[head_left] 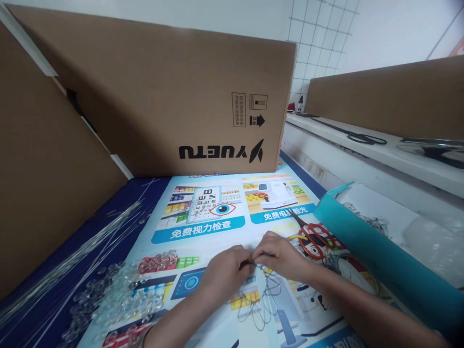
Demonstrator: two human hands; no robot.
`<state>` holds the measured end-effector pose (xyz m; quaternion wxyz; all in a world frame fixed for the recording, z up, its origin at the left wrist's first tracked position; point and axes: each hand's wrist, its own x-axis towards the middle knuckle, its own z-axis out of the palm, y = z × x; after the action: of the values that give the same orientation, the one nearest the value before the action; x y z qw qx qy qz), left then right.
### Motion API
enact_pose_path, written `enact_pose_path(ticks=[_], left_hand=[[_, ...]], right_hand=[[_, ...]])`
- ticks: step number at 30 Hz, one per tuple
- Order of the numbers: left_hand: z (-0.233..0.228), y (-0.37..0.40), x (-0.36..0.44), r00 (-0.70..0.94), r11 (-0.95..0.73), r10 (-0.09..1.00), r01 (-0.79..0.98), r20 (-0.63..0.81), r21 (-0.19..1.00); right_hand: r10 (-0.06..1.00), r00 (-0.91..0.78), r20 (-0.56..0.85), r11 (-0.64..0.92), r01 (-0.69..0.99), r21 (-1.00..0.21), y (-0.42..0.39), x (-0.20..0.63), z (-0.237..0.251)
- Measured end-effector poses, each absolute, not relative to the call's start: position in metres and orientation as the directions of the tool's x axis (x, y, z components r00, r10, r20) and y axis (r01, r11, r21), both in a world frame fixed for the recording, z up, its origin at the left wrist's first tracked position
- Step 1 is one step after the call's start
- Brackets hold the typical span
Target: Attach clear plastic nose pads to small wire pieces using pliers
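**At the fingertips: wire piece pinched from both sides**

Held the wire piece [259,298] between both hands, low and central over the poster [206,227]. Pinched its upper end with the left hand [226,268] from one side and the right hand [281,256] from the other, fingertips closed narrow on the thin metal and almost meeting. Could not tell which fingers carried the grip; too small, and partly hidden by knuckles. Found the rest of the wire piece trailing back toward the body as looped, petal-like outlines lying on the poster just below the hands.

Noted red-handled scissors [313,237] just beyond the right hand, beside a teal roll [380,261]. Noted a heap of clear beads [119,295] near the left forearm, and a sheaf of thin clear rods [72,256] further left on the blue cloth. Saw a large cardboard box [174,96] standing at the back.

Judged the main risk as a slip: so fine a wire, held only at the tips, could spring free or kink if squeezed unevenly. Judged a second risk in the loose loops, which could snag on the scissors or drag with any sideways pull. Judged also that a sweep of the left forearm could scatter the beads.
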<state>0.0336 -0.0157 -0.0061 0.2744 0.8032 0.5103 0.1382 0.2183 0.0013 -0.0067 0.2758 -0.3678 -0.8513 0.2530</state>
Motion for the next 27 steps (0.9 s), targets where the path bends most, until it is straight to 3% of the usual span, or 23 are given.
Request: enact_pose_path(ticks=[8, 14, 21, 27], left_hand=[[-0.006, -0.015, 0.035, 0.419, -0.328, 0.907, 0.777, -0.052, 0.537], [-0.004, -0.014, 0.035, 0.438, -0.321, 0.896, 0.756, -0.075, 0.571], [-0.003, -0.014, 0.035, 0.438, -0.32, 0.896, 0.753, -0.076, 0.575], [0.0, -0.014, 0.034, 0.449, -0.316, 0.889, 0.744, -0.089, 0.588]], right_hand=[[0.834, -0.501, 0.233, 0.519, 0.565, -0.641, -0.008, 0.213, -0.003], [0.872, -0.443, 0.209, 0.464, 0.612, -0.64, -0.016, 0.214, 0.003], [0.953, -0.303, 0.024, 0.209, 0.595, -0.776, -0.022, 0.21, -0.003], [0.958, -0.288, -0.009, 0.163, 0.568, -0.807, -0.022, 0.209, -0.012]])
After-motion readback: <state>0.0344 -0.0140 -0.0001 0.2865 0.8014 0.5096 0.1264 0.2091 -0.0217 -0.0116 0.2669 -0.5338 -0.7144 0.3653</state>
